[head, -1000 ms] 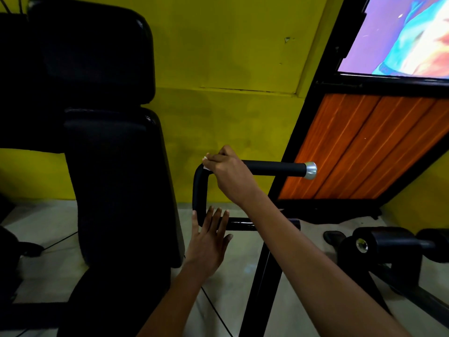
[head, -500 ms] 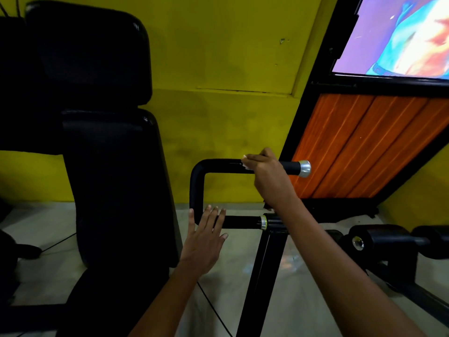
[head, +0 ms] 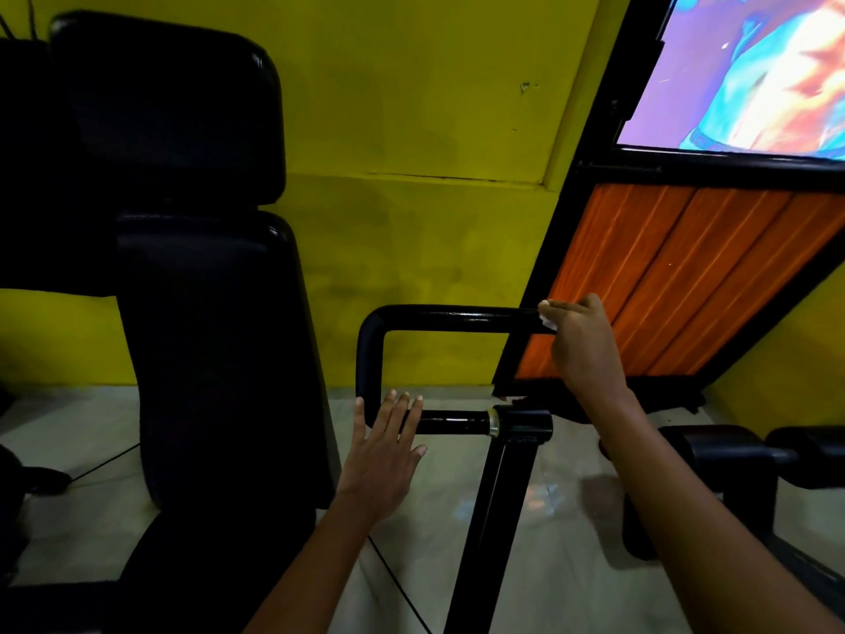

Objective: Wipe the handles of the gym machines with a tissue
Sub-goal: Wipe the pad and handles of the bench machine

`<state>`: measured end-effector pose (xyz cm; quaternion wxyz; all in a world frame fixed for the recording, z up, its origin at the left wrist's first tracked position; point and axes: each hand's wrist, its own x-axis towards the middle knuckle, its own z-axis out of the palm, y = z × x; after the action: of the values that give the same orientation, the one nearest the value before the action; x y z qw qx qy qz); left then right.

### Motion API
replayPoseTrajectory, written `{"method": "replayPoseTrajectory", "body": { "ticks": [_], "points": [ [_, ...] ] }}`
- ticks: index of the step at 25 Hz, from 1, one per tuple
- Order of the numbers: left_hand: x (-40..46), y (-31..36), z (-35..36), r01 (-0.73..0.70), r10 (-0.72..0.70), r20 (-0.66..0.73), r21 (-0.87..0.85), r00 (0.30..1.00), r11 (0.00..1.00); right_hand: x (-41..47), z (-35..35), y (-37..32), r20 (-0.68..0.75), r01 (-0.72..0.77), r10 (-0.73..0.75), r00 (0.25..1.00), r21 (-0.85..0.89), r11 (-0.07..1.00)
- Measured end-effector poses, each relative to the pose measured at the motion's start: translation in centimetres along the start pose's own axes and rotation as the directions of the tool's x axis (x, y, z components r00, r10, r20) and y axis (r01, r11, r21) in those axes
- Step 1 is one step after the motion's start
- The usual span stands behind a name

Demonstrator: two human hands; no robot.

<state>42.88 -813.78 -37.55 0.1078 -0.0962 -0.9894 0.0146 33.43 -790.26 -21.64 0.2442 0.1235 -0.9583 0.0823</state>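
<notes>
The handle [head: 450, 314], a glossy black tube, is bending in a squared C-shape: its top bar is running level across the middle, curving down at the left corner, and turning back right into a lower bar ending in a silver collar at the black upright post. The tissue [head: 547, 320], a small white scrap, is peeking out at the right end of the top bar, pressed against the tube and mostly covered.
</notes>
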Motion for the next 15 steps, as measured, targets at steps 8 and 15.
{"method": "replayPoseTrajectory", "body": {
  "ticks": [8, 15],
  "points": [
    [-0.5, -1.1, 0.1, -0.09, 0.09, -0.018, 0.016, 0.996, 0.996, 1.2, 1.6, -6.6, -0.014, -0.147, 0.153, 0.988, 0.191, 0.97],
    [-0.8, -1.9, 0.1, -0.162, 0.159, -0.055, -0.056, 0.986, 0.985, 2.4, 2.9, -17.0, 0.049, 0.13, -0.144, 0.988, 0.216, 0.968]
  ]
}}
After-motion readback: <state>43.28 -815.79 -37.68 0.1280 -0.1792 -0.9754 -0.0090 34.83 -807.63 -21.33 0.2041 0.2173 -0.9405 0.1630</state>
